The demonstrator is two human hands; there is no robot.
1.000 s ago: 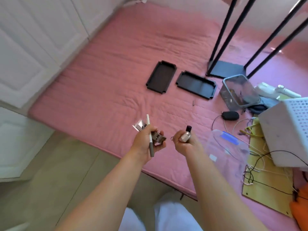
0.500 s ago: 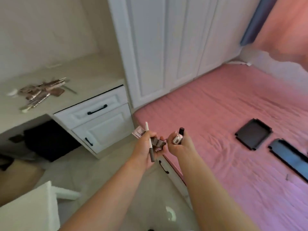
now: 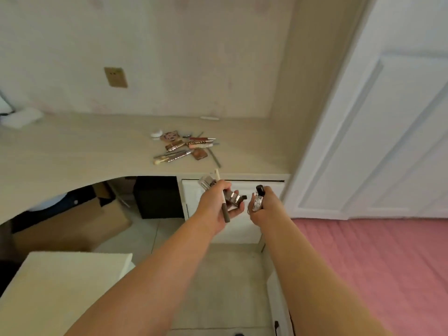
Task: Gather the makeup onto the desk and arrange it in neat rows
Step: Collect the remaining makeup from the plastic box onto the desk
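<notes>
Left hand [image 3: 217, 204] grips a pencil [image 3: 222, 196] plus shiny compacts [image 3: 231, 198]; right hand [image 3: 263, 206] pinches a small bottle [image 3: 257, 200]. All likely light, rigid and slick; bottle possibly fragile, hold by body. Makeup pile [image 3: 185, 147] sits on far desk [image 3: 72, 151]. Versus earlier: view swung from bed to desk, grips unchanged.

Desk [image 3: 72, 151]: light wood-grain top, curved front edge. Makeup pile [image 3: 186, 147] lies loose and jumbled near its right end: tubes, pencils, a brush, a small brown compact, a round pink piece, a white pad. No rows. Slim pencil [image 3: 221, 195], cream top and dark lower end, near upright with silvery makeup pieces [image 3: 231, 197], in front of the desk edge. Small clear bottle [image 3: 257, 201] with black cap, tilted, just right of them.
</notes>
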